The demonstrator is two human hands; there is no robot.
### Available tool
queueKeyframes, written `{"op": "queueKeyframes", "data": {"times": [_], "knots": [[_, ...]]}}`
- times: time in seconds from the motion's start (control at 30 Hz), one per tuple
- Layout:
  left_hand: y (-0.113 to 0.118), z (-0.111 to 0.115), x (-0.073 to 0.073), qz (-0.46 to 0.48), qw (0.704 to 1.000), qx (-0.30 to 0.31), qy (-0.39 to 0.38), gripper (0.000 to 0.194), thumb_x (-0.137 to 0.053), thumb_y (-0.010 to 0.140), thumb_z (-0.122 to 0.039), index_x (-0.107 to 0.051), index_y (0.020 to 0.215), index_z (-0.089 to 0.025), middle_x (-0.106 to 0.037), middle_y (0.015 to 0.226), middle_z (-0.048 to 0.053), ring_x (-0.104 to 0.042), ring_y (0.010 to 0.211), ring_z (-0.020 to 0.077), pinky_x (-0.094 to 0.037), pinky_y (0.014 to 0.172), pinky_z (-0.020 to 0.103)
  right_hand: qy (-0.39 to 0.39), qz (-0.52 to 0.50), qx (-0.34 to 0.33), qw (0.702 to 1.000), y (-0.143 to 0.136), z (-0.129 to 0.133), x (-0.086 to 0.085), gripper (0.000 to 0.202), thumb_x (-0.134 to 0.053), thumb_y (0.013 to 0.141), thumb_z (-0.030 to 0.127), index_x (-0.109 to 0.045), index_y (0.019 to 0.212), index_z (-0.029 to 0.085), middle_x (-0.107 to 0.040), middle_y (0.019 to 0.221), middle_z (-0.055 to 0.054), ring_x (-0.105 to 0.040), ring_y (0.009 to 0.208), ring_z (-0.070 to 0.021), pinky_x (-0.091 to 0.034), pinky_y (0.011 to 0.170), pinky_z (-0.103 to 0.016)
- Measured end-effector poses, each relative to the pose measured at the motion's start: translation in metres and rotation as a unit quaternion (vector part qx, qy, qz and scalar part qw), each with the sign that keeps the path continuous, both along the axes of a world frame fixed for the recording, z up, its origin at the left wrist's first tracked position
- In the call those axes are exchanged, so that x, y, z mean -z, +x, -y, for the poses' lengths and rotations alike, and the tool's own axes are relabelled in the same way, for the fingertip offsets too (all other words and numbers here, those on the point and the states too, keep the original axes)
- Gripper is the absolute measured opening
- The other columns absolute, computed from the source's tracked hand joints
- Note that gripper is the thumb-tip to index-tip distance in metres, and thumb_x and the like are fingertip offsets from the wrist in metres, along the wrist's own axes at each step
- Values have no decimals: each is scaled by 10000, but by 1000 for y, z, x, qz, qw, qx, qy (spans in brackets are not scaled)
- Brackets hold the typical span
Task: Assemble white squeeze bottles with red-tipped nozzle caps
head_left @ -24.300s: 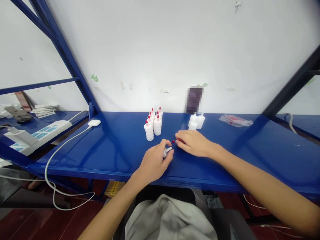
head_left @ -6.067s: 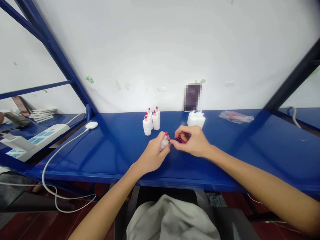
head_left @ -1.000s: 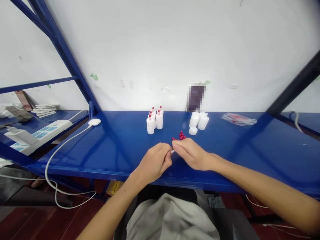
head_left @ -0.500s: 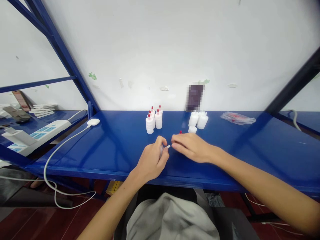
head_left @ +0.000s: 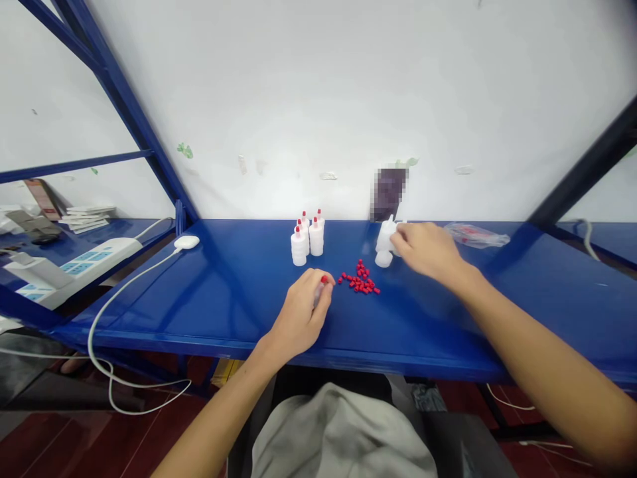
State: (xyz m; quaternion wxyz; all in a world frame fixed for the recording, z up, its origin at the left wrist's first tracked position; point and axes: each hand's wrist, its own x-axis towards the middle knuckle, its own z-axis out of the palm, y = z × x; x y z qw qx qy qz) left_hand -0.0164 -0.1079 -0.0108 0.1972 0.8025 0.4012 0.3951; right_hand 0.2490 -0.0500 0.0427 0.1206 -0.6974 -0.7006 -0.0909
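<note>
My left hand [head_left: 301, 312] is closed around a small squeeze bottle, mostly hidden by the fingers, with a red cap [head_left: 324, 279] at its tip. A loose pile of small red caps [head_left: 361, 284] lies just right of it. My right hand [head_left: 430, 249] reaches to the uncapped white bottles [head_left: 385, 236] at the back right, its curled fingers closed on one that it largely covers. A short white piece [head_left: 383, 258] stands in front of them. Behind my left hand stands a group of white bottles with red tips [head_left: 315, 239].
A clear plastic bag [head_left: 478, 236] with red print lies at the back right. At the left are a white charging case [head_left: 186, 243] on a cable and a power strip [head_left: 84, 265]. Blue frame posts [head_left: 132, 119] rise at the sides, with a white wall behind.
The bottle tip in my left hand now carries a red cap. My right hand has moved from beside it, back and right to the uncapped bottles, uncovering the red caps.
</note>
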Motion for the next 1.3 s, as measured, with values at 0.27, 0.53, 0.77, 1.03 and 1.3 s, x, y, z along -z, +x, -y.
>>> {"op": "queueKeyframes", "data": {"times": [0.27,0.53,0.77,1.03,1.3], "knots": [[1,0,-2,-36,999,10,3,271,-407,1026,-355,-628,1074,-207,-677,888,10,-597,785,145,-430,754,271,-94,30,-8,995,-9,-4,13,441,-334,945,346,-721,880,143,-715,967,-196,-671,878,-328,-410,657,-353],[4,-1,-1,-11,998,-51,-34,170,-557,925,-339,-522,841,-195,-589,684,-47,-502,578,101,-366,586,224,42,-66,-130,988,-25,14,6,355,-402,961,426,-578,770,184,-599,601,-38,-569,605,-199,-393,732,-345],[3,-3,2,-105,993,52,-28,159,-546,922,-272,-529,795,-177,-619,731,-11,-530,622,123,-367,604,243,-70,-154,-433,885,-70,47,31,254,-444,981,402,-498,837,199,-536,653,15,-464,588,-140,-339,608,-270],[3,4,4,-136,985,69,76,217,-415,1013,-291,-549,879,-185,-599,852,24,-546,745,147,-405,686,266,-107,-357,-416,830,-64,41,31,434,-245,1046,413,-335,668,221,-432,595,30,-414,551,-123,-350,558,-261],[4,3,4,-140,990,-4,-14,107,-485,956,-300,-448,1008,-215,-578,764,-18,-550,640,167,-358,604,270,-29,12,-296,955,-41,20,25,276,-430,967,328,-488,732,194,-610,761,-61,-517,689,-192,-282,629,-313]]}}
